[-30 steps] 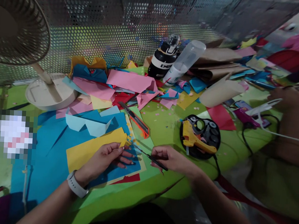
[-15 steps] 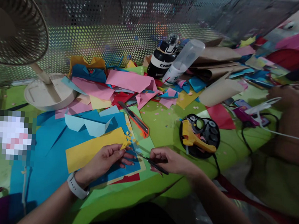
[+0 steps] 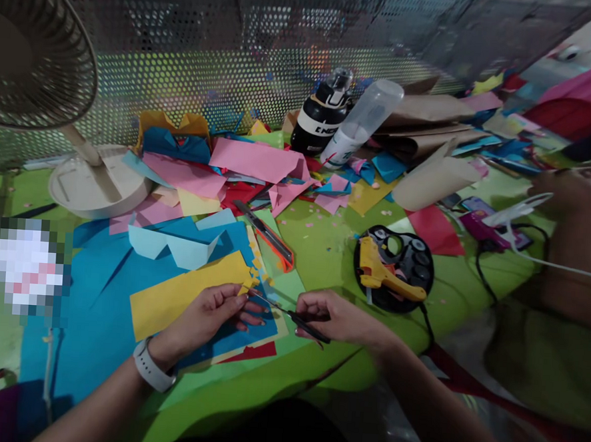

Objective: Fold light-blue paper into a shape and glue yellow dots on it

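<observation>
My left hand (image 3: 220, 313) pinches a small yellow paper strip (image 3: 246, 285) between thumb and forefinger, its other fingers spread over blue paper (image 3: 94, 322). In my right hand (image 3: 327, 313) are dark-handled scissors (image 3: 309, 327), my fingers through the grips. Their blades point left and reach the strip near my left fingertips. Tiny yellow paper bits (image 3: 255, 264) lie scattered just beyond. A larger yellow sheet (image 3: 185, 294) rests on the blue paper, partly under my left hand. Behind it stands a folded light-blue paper piece (image 3: 174, 245). An orange-edged utility knife (image 3: 269, 238) lies to the right of that.
A yellow glue gun (image 3: 387, 273) sits on a round black tray (image 3: 423, 255). A fan (image 3: 100, 182) stands at the left; a black bottle (image 3: 319, 119) and clear bottle (image 3: 367, 115) stand behind among paper scraps. Another person's arm (image 3: 575, 238) rests at the right.
The scissors' handles have shifted very slightly. Both hands stay in nearly the same place, and the yellow strip is still held.
</observation>
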A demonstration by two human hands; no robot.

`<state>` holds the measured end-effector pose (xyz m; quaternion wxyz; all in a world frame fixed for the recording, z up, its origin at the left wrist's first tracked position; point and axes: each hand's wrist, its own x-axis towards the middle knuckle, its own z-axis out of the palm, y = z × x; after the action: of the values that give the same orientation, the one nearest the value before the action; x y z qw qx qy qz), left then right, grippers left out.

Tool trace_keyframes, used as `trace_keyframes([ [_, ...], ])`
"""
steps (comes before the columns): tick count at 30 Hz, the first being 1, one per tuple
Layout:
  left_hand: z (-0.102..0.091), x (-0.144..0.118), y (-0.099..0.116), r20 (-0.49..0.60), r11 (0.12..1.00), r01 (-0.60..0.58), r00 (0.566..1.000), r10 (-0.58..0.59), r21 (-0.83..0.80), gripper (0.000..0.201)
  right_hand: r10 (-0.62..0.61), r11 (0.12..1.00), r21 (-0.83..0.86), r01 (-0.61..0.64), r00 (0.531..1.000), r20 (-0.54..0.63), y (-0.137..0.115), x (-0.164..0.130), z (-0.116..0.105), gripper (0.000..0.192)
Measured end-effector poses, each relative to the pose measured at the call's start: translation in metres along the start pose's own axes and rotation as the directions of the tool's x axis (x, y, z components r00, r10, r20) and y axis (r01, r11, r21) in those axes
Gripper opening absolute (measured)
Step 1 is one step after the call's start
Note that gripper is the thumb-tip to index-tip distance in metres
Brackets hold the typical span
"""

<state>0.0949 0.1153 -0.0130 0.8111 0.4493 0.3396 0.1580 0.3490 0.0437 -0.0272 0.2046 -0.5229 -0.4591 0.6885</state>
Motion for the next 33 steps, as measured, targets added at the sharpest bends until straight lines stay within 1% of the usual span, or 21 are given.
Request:
trace_keyframes([
  [4, -0.0003, 0.0000, -0.0002, 0.006, 1.000, -0.003, 1.000, 0.003, -0.017, 0.031, -0.004, 1.000, -0.010, 0.004, 1.000, -0.005, 0.0009, 0.0003, -0.0003, 0.044],
  [7, 0.0000, -0.0002, 0.0004, 0.006, 1.000, 0.002, 1.000, -0.002, -0.001, 0.032, 0.003, 1.000, -0.005, -0.003, 1.000, -0.007, 0.0000, 0.0005, 0.0000, 0.045],
  [11, 0.0016, -0.0004, 0.0023, -0.015, 1.000, 0.008, 1.000, -0.008, 0.008, 0.033, 0.000, 1.000, 0.014, 0.000, 1.000, -0.006, -0.0022, 0.0001, 0.0009, 0.044],
  [17, 0.0022, -0.0012, 0.0046, -0.022, 0.996, 0.055, 0.998, -0.056, -0.071, 0.034, 0.014, 0.998, 0.061, -0.011, 0.998, -0.053, -0.0050, -0.0008, 0.0020, 0.045],
  [20, 0.0021, -0.0019, 0.0055, -0.011, 0.995, 0.063, 0.998, -0.064, -0.073, 0.033, 0.019, 0.997, 0.075, -0.015, 0.998, -0.056, -0.0058, -0.0007, 0.0027, 0.046],
  [28, 0.0024, -0.0014, 0.0045, -0.033, 0.997, 0.051, 0.998, -0.053, -0.062, 0.032, 0.021, 0.997, 0.075, -0.016, 0.998, -0.065, -0.0050, 0.0009, 0.0028, 0.048],
  [33, 0.0031, -0.0007, 0.0030, -0.068, 0.995, 0.024, 0.997, -0.031, -0.097, 0.035, 0.012, 0.998, 0.063, -0.007, 0.997, -0.072, -0.0042, 0.0015, 0.0019, 0.050],
])
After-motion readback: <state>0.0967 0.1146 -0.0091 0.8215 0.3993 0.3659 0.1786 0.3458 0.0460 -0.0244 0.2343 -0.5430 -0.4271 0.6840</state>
